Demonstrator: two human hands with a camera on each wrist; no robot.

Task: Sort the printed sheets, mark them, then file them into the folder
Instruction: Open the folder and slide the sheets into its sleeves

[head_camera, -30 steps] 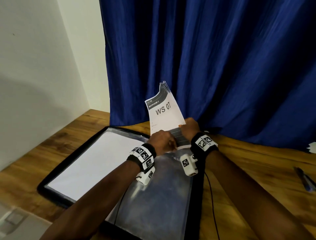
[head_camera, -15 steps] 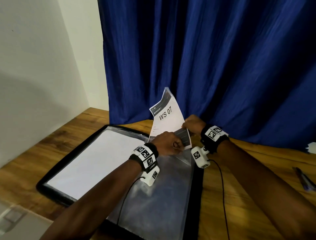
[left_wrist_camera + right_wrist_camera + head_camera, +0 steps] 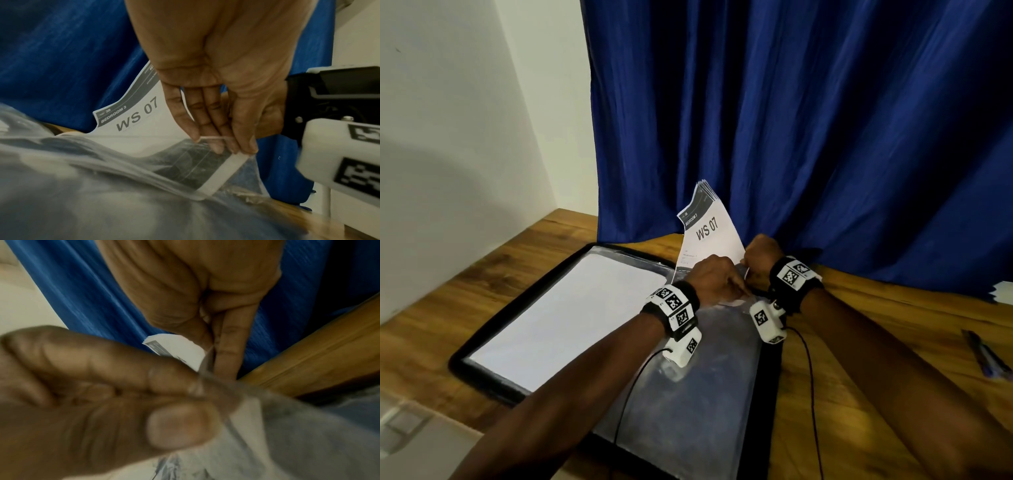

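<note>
A stack of printed sheets point(image 3: 709, 236) headed "WS 07" stands tilted upright at the far end of the open black folder point(image 3: 770, 411). Its lower end sits inside the mouth of the clear plastic sleeve point(image 3: 705, 394) on the folder's right half. My left hand point(image 3: 736, 291) pinches the sleeve's top edge between thumb and fingers, holding it up off the sheets point(image 3: 144, 129); the left wrist view shows this pinch point(image 3: 226, 146). My right hand point(image 3: 748, 263) grips the stack's right edge, seen in the right wrist view point(image 3: 213, 353). The sheets' bottom band shows through the sleeve point(image 3: 102, 186).
A white sheet point(image 3: 571, 318) lies in the folder's left half. Pens point(image 3: 986, 356) lie on the wooden table at the right, with a few white papers point(image 3: 1003, 291) at the far right edge. A blue curtain point(image 3: 791, 120) hangs close behind the hands.
The stack has slid lower into the sleeve's mouth, and its dark bottom band is now mostly hidden behind my hands. Both hands have kept their grips.
</note>
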